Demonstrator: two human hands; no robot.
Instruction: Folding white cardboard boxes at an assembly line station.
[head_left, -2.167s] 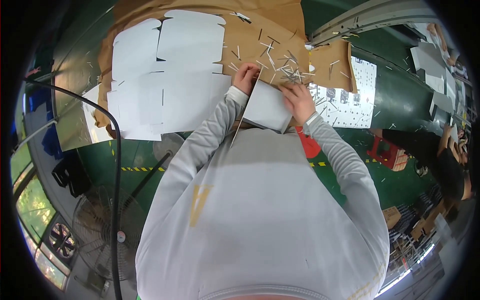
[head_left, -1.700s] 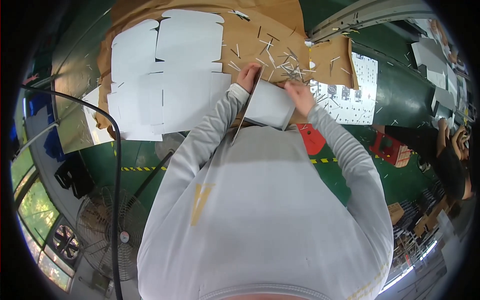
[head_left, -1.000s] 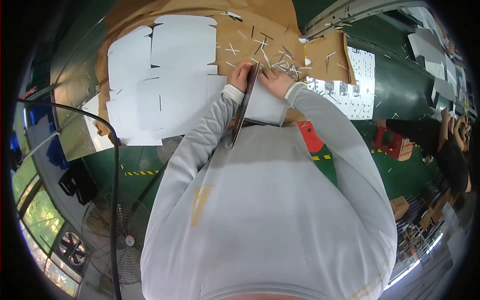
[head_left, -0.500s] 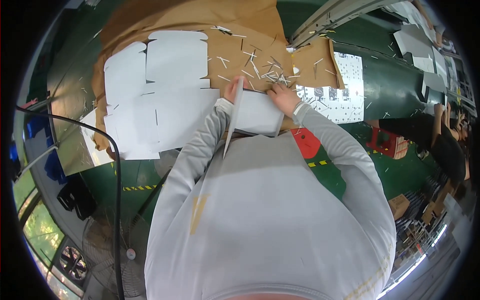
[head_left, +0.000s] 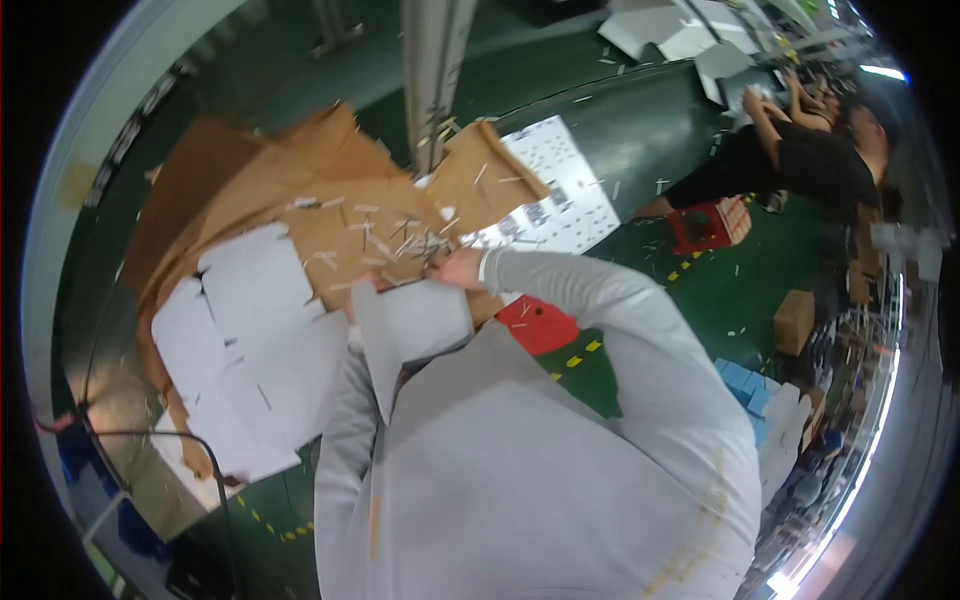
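Swung rightward since the earlier frame, the view shows a white carton (head_left: 428,318) before the torso (head_left: 500,450); left hand (head_left: 372,281) mostly behind its raised flap (head_left: 376,335), right hand (head_left: 458,268) at its far corner, both grips unclear.

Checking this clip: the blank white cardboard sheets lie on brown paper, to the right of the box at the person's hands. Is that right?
Wrong side: the head view shows the blank white cardboard sheets lying on brown paper to the left of the box, not the right.
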